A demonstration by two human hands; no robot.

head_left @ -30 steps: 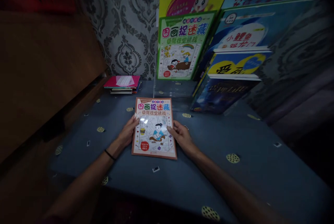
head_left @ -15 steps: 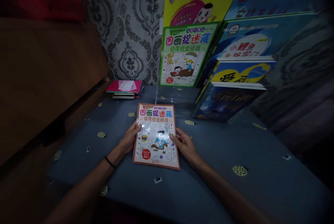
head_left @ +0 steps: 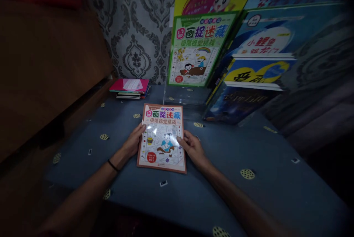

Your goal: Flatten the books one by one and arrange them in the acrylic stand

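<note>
A children's picture book (head_left: pixel 163 137) with a brown-orange border and a seated figure in blue on its cover is held between my two hands over the table. My left hand (head_left: pixel 134 139) grips its left edge, thumb on the cover and the other fingers mostly behind. On the opposite edge, my right hand (head_left: pixel 193 148) pinches it the same way, with the thumb pressing on the front. The book's cover faces me, and light glints on its upper middle. A similar green-bordered book (head_left: pixel 200 51) stands behind it in a clear display rack (head_left: pixel 179 96).
On the right of the rack stand blue and yellow books (head_left: pixel 257 69) and a dark blue book (head_left: pixel 240 102). A small pile of books with a pink top (head_left: pixel 129 85) lies at the back left. The blue-grey tablecloth (head_left: pixel 221 189) meets a patterned wall; a brown wooden panel (head_left: pixel 49 71) borders the left.
The view has tilted slightly down and closer, so the rack books appear higher and larger. Both hands keep the same hold on the book, with little other visible movement.
</note>
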